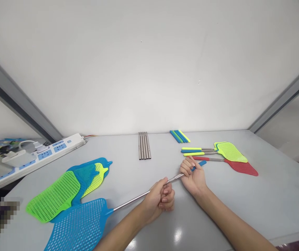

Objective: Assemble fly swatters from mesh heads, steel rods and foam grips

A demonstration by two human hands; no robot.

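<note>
A blue fly swatter (82, 223) with a thin metal rod lies slantwise across the front of the table, its mesh head at the lower left. My left hand (161, 198) is closed around the rod near its middle. Farther up, my right hand (193, 176) grips the blue handle end, and the handle's tip pokes out past the fingers. Just beyond my right hand lie several finished swatters (231, 152) with yellow, blue and red handles. Loose swatter heads (57, 190) in green, blue and yellow overlap on the left, partly beneath the held swatter's head.
Several metal rods (144, 145) lie side by side at the back middle. To their right is a row of blue, green and yellow handles (180, 136). A white power strip (48, 153) with plugs runs along the left edge. A white wall (149, 69) closes off the back.
</note>
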